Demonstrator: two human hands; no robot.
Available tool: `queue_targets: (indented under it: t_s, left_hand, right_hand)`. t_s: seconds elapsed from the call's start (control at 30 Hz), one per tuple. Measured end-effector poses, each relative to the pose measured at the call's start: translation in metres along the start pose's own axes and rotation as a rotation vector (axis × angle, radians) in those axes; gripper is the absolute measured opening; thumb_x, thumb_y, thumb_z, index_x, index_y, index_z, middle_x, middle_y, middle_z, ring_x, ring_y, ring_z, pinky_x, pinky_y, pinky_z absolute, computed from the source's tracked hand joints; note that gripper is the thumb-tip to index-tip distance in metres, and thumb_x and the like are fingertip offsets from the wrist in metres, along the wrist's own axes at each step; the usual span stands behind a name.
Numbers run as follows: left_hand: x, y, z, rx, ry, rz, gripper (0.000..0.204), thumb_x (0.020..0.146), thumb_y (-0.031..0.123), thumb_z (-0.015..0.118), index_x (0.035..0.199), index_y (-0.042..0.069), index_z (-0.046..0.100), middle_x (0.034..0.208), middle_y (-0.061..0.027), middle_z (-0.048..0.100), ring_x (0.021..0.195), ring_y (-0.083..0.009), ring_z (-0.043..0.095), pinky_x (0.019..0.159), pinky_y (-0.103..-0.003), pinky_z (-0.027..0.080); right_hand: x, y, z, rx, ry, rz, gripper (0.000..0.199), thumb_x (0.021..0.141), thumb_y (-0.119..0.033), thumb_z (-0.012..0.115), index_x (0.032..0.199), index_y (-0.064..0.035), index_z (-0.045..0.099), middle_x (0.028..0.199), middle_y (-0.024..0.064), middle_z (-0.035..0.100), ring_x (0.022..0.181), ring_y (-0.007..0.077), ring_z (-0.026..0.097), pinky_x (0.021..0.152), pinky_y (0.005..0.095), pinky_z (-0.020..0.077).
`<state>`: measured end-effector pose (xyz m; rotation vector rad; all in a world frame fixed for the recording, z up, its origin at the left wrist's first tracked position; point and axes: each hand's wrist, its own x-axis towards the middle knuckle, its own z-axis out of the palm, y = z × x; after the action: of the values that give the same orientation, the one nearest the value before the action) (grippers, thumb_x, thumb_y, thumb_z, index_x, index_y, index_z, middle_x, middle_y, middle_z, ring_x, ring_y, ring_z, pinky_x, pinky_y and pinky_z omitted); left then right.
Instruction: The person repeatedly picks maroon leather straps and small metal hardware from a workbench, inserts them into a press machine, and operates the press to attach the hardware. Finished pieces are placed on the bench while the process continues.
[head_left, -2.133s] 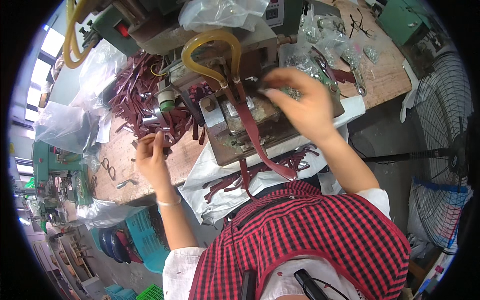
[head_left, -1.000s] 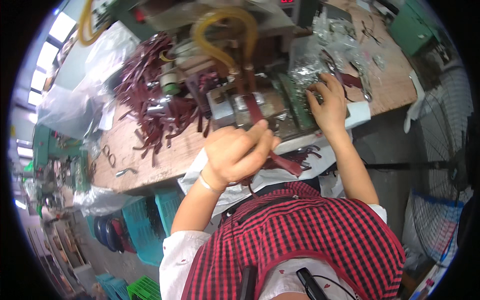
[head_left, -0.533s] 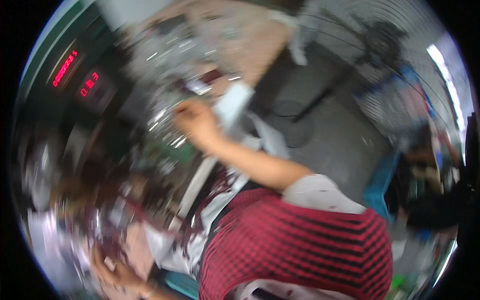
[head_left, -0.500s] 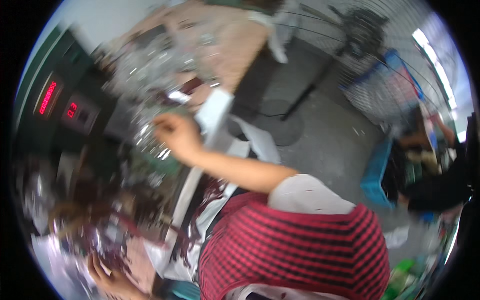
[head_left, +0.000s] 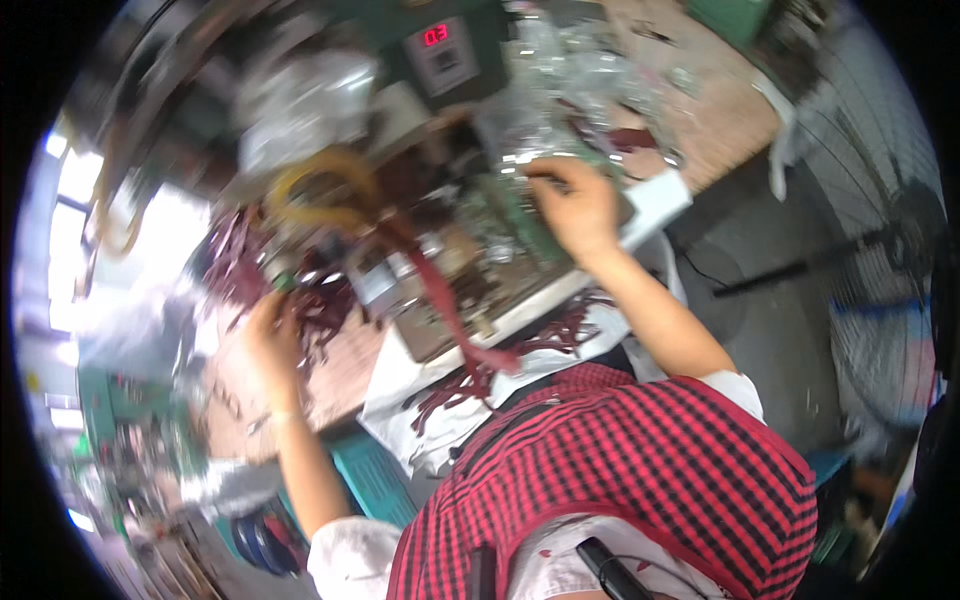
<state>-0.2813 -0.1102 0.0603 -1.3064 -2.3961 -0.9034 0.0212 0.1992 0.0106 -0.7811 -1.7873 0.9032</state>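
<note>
We see a long, dark red, leather-like strap [head_left: 437, 290] lying between the two hands, well apart from both: to the right of the bare left hand [head_left: 270, 340] and to the left of the bare right hand [head_left: 578, 210]. It slopes from beneath a looped yellow tube [head_left: 290, 195] across the dark metal press base [head_left: 425, 340] and over its front edge. The strap looks narrow above and broader toward its lower end, with a slight sheen; blur hides finer detail.

The left hand, fingers partly bent, is beside a tangled heap of dark red straps [head_left: 325, 310]; we cannot tell whether it has hold of one. The right hand curls, thumb near the fingers, beside shiny clear plastic bags [head_left: 540, 125]; we cannot tell whether anything is pinched there. More thin dark red straps [head_left: 565, 330] lie on a white cloth [head_left: 385, 400] in front.
</note>
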Motion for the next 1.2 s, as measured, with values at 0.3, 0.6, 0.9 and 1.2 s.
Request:
queue_targets:
  t_s: [0.3,0.6,0.9,1.2]
  left_hand:
    - [0.006,-0.042,0.013,0.267,0.112,-0.278,0.034,0.097,0.040,0.068,0.107,0.010,0.079,0.121,-0.0077,0.074,0.101,-0.0341,0.067,0.092,-0.043,0.051]
    - [-0.004,0.044,0.040,-0.326,0.427,-0.210,0.012,0.100,0.012,0.070,0.099,0.000,0.071,0.090,-0.0023,0.074,0.076,-0.0048,0.062,0.066,-0.021,0.048]
    - [-0.037,0.139,0.010,-0.759,0.605,-0.049,0.018,0.107,0.008,0.054,0.104,-0.007,0.065,0.099,-0.0180,0.075,0.075,-0.0166,0.068,0.069,-0.027,0.055]
    - [-0.032,0.194,0.031,-0.132,0.236,0.757,0.026,0.078,0.012,0.087,0.099,0.005,0.075,0.100,-0.0143,0.075,0.061,-0.0152,0.062,0.049,-0.027,0.046]
  right_hand:
    - [-0.034,0.004,-0.050,-0.141,0.056,-0.052,0.013,0.086,0.000,0.072,0.097,-0.0032,0.076,0.097,0.0101,0.074,0.091,0.0244,0.070,0.083,0.0331,0.0526]
    - [-0.002,-0.093,0.027,0.407,-0.356,-0.001,0.032,0.084,-0.002,0.075,0.115,0.0024,0.067,0.098,0.0081,0.073,0.094,0.0145,0.069,0.087,0.0286,0.0527]
    - [-0.016,-0.119,0.040,0.700,-0.368,0.231,0.042,0.085,0.000,0.073,0.124,0.0040,0.060,0.093,0.0053,0.071,0.089,0.0099,0.066,0.083,0.0260,0.0507]
    - [-0.014,-0.127,-0.004,0.515,-0.627,0.061,0.056,0.092,-0.003,0.067,0.145,-0.0001,0.050,0.131,0.0112,0.065,0.123,0.0197,0.061,0.105,0.0354,0.0477]
